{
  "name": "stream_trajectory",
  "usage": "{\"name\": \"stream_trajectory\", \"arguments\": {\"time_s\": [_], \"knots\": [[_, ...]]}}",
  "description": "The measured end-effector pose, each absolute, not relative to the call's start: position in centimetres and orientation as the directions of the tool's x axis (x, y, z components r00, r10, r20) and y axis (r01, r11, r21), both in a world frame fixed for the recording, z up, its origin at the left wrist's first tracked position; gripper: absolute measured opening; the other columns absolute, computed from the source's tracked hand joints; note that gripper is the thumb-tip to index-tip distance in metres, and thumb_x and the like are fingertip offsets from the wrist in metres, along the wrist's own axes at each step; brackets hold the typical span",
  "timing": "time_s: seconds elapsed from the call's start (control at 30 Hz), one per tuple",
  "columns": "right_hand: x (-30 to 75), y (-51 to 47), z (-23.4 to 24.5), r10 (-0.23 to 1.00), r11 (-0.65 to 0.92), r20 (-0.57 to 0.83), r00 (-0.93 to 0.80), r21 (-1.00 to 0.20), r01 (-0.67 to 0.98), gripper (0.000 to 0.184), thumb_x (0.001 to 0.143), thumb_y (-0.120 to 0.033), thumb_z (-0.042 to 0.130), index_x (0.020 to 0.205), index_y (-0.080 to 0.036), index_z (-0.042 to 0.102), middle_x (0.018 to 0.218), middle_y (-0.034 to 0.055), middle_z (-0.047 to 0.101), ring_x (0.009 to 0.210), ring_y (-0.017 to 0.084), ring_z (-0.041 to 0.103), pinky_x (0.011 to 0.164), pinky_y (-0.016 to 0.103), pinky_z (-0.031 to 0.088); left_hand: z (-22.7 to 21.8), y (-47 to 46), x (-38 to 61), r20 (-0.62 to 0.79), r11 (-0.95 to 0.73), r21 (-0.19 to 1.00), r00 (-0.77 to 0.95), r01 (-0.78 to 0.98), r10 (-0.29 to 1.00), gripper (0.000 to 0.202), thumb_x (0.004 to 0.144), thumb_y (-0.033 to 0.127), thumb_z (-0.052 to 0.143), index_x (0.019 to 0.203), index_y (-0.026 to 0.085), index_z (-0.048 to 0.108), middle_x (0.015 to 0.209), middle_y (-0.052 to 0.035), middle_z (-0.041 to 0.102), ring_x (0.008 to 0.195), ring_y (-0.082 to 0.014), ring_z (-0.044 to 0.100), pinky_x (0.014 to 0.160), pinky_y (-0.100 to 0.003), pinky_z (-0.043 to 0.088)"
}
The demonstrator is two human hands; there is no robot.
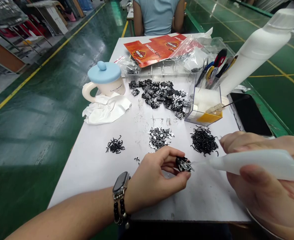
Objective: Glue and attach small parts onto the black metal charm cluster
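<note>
My left hand (162, 175) is closed round a small black part with silver metal pieces (184, 164), pinched between thumb and fingers. In my right hand (264, 186) is a translucent white squeeze bottle (259, 163), lying nearly level. Its thin nozzle points left and ends at or close to the black part; I cannot tell whether they touch. Just beyond my left hand lies a pile of small silver metal pieces (160, 137). Heaps of short black curved pieces lie to the right (204, 140) and the left (115, 145). Farther back are many similar black-and-silver parts (162, 95).
A mug with a blue lid (104, 75) and a white cloth (107, 108) stand at the left. Right are a clear tool holder (204, 103), a tall white bottle (257, 53) and a phone (252, 113). Orange packaging (154, 50) lies behind; a person (158, 16) sits beyond.
</note>
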State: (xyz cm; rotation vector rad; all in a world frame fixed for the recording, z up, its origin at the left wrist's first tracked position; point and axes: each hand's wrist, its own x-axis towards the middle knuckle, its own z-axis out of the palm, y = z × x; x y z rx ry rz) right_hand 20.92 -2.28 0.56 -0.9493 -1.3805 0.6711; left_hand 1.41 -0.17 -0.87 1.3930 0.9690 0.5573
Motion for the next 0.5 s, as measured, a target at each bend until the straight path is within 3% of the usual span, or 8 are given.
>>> {"name": "stream_trajectory", "arguments": {"time_s": [0.07,0.2,0.3,0.5], "knots": [[20.7,-2.1,0.9,0.854,0.481,0.501,0.143,-0.863,0.154,0.010,0.078,-0.024,0.069,0.083,-0.017,0.063,0.065,0.0015,0.055,0.060,0.019,0.053,0.061,0.042,0.042,-0.9,-0.2,1.4,-0.235,0.143,0.967,0.523,0.211,0.819,0.034,0.076,0.027,0.066,0.106,0.015,0.057,0.092,-0.0073,0.070,0.079,-0.0158,0.066,0.074,-0.028,0.054],[20.1,-1.9,1.8,0.868,0.409,0.435,0.238,-0.899,0.155,0.022,0.074,-0.033,0.074,0.069,-0.020,0.057,0.056,-0.0014,0.049,0.055,0.017,0.050,0.064,0.043,0.044,-0.9,-0.1,1.4,-0.231,0.135,0.967,0.523,0.215,0.820,0.034,0.076,0.028,0.066,0.106,0.015,0.056,0.089,-0.0061,0.069,0.077,-0.0139,0.064,0.074,-0.026,0.054],[20.1,-2.0,1.9,0.880,0.389,0.411,0.238,-0.911,0.132,0.022,0.074,-0.034,0.074,0.071,-0.020,0.058,0.056,-0.0007,0.051,0.055,0.018,0.050,0.064,0.043,0.044,-0.8,-0.1,1.5,-0.229,0.135,0.968,0.523,0.213,0.821,0.034,0.076,0.027,0.066,0.106,0.015,0.057,0.087,-0.0055,0.069,0.074,-0.0129,0.063,0.073,-0.026,0.054],[20.6,-2.0,0.8,0.866,0.464,0.474,0.158,-0.881,0.097,0.012,0.077,-0.022,0.070,0.082,-0.017,0.060,0.064,0.0024,0.055,0.057,0.018,0.051,0.059,0.041,0.042,-0.7,-0.2,1.5,-0.232,0.133,0.966,0.525,0.220,0.819,0.034,0.077,0.027,0.065,0.107,0.014,0.056,0.089,-0.0074,0.069,0.075,-0.0144,0.064,0.073,-0.028,0.054]]}}
